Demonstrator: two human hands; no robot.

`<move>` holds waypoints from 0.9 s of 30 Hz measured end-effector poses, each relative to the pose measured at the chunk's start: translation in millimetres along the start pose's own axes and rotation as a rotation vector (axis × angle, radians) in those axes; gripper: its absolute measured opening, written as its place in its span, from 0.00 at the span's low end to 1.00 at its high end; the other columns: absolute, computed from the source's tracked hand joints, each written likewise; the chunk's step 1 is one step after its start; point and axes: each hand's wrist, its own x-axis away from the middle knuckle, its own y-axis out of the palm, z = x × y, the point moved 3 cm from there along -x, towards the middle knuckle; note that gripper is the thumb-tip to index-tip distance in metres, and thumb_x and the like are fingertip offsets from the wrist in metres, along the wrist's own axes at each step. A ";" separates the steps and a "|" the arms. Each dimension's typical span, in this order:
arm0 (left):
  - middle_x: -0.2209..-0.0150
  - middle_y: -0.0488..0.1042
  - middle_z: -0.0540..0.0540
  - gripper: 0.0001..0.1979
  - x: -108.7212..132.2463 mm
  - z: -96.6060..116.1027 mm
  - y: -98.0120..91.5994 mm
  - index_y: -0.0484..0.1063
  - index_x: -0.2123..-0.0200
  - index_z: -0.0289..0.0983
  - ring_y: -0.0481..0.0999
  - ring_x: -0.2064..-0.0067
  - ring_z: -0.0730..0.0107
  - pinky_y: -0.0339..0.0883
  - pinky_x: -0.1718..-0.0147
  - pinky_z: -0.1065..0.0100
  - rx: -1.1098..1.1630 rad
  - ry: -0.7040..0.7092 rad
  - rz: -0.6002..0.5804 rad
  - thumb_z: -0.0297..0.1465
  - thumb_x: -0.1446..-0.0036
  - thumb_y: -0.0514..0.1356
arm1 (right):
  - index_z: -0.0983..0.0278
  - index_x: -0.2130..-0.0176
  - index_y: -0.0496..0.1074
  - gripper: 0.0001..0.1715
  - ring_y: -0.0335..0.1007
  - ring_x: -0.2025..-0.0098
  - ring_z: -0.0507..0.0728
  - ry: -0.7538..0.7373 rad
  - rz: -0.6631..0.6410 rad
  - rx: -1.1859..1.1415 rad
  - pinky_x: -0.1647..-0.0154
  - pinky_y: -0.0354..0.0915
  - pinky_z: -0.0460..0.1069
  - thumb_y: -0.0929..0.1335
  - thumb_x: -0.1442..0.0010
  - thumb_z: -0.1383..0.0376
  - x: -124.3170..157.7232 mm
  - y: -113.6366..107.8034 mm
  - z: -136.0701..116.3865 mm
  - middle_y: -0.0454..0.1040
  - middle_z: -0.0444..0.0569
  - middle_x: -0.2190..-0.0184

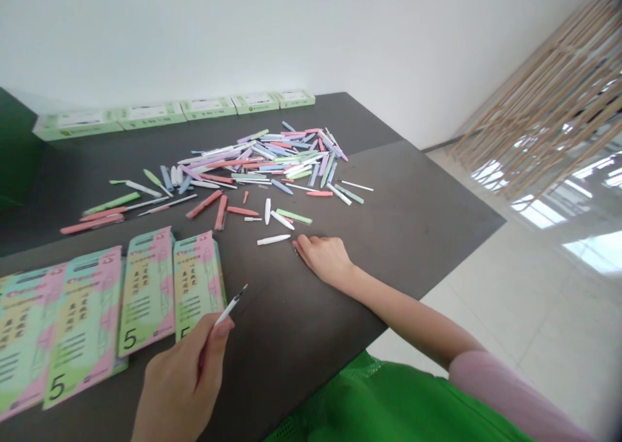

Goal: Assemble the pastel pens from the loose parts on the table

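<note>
Table (389, 234), dark top. Five green boxes (208, 108) along the far edge; four pink-and-green pen packets (146, 293) at the near left corner; loose pens and caps (262, 166), dozens, uncounted, mid-table. Right hand (323, 257) lies open, palm down, near them; left hand (179, 383) pinches one white pen (228, 309) above the near edge.

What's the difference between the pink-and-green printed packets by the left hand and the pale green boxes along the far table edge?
The pink-and-green packets lie near the left hand, while the pale green boxes line the far edge. The packets carry pink patches and a large 5; the boxes are green with white labels. Both rest on the dark table.
</note>
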 end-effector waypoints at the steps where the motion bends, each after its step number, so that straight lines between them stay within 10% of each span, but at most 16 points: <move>1: 0.83 0.73 0.57 0.19 -0.4 0.5 0.0 0.67 0.68 0.43 0.73 0.82 0.72 0.59 0.82 0.73 -0.006 0.010 0.002 0.41 0.31 0.43 | 0.67 0.52 0.70 0.18 0.73 0.61 0.53 0.016 0.022 -0.002 0.60 0.72 0.52 0.65 0.33 0.56 -3.9 -1.0 3.5 0.74 0.50 0.60; 12: 0.85 0.72 0.57 0.20 -1.7 -0.1 -0.7 0.68 0.70 0.43 0.72 0.84 0.71 0.59 0.84 0.73 0.027 -0.036 -0.006 0.43 0.32 0.43 | 0.67 0.60 0.71 0.18 0.70 0.70 0.51 0.221 0.363 -0.007 0.67 0.63 0.46 0.58 0.30 0.59 12.4 -33.3 53.8 0.73 0.46 0.71; 20: 0.80 0.76 0.55 0.20 -13.8 4.1 8.8 0.70 0.68 0.42 0.77 0.80 0.68 0.61 0.83 0.71 -0.028 0.032 -0.101 0.41 0.31 0.43 | 0.65 0.55 0.71 0.31 0.75 0.67 0.57 0.081 0.129 0.004 0.71 0.60 0.47 0.60 0.36 0.42 17.3 -19.9 17.4 0.77 0.51 0.71; 27: 0.79 0.77 0.56 0.16 -15.3 7.9 3.7 0.69 0.66 0.42 0.76 0.80 0.71 0.60 0.83 0.73 -0.024 0.095 -0.072 0.38 0.31 0.45 | 0.67 0.50 0.69 0.22 0.73 0.61 0.53 0.094 -0.051 0.007 0.59 0.72 0.53 0.63 0.33 0.53 -0.4 -8.4 13.9 0.74 0.50 0.59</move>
